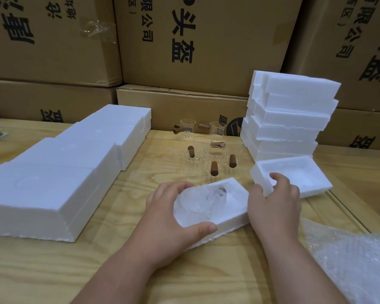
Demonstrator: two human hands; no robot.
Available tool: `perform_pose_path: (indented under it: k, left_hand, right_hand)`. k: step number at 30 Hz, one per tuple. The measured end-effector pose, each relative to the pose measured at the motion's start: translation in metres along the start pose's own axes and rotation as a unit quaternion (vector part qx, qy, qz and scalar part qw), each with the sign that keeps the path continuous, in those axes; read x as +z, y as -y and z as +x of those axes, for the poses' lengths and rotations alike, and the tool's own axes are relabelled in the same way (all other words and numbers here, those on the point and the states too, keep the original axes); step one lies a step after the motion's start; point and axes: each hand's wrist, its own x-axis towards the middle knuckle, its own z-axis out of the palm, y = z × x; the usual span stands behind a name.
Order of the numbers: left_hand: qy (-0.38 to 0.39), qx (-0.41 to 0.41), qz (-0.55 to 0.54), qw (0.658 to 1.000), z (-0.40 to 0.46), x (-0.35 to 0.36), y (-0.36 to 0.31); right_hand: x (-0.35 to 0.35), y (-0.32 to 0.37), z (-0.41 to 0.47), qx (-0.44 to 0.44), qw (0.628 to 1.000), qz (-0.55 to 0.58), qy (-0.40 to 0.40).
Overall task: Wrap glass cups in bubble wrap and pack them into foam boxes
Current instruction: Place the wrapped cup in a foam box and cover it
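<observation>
Bare desk [53, 266] is lying open behind the fingers [208, 229]; cups [193, 163] are crowding ahead, foam stacks [287, 119] flanking both sides.

A pale wooden table [53, 260] with visible grain holds matt white foam boxes [290, 119] with rough, crumbly edges. Clear glossy glass cups [193, 165] have dark wooden handles [214, 168]. Translucent bubble wrap [355, 260] glistens; brown matt cardboard cartons [206, 40] stand behind.
</observation>
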Motion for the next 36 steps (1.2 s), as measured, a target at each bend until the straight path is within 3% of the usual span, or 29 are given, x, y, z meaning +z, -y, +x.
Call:
perform_pose_path:
  k: [7, 12, 15, 20, 25, 31, 36]
  left_hand:
    - [0.039, -0.003, -0.028, 0.999, 0.001, -0.012, 0.005]
    - [0.063, 0.007, -0.056, 0.996, 0.0, -0.016, 0.007]
    - [0.079, 0.003, -0.06, 0.995, 0.001, -0.017, 0.007]
    - [0.093, -0.012, -0.089, 0.992, 0.001, -0.019, 0.009]
    - [0.089, -0.019, -0.106, 0.99, 0.002, -0.019, 0.011]
    - [0.089, -0.024, -0.119, 0.989, 0.001, -0.018, 0.011]
    - [0.049, -0.019, -0.093, 0.994, -0.002, -0.01, 0.007]
  right_hand:
    - [-0.003, 0.0, 0.004, -0.011, 1.0, 0.001, -0.017]
    - [-0.016, 0.019, 0.002, -0.098, 0.976, 0.168, -0.098]
    - [-0.027, 0.035, 0.0, -0.13, 0.943, 0.305, -0.036]
    - [-0.044, 0.053, 0.001, -0.054, 0.86, 0.484, 0.151]
    - [-0.046, 0.058, -0.002, -0.099, 0.901, 0.378, 0.189]
    - [-0.047, 0.059, 0.003, -0.006, 0.847, 0.476, 0.235]
    - [-0.047, 0.055, 0.008, 0.028, 0.857, 0.457, 0.236]
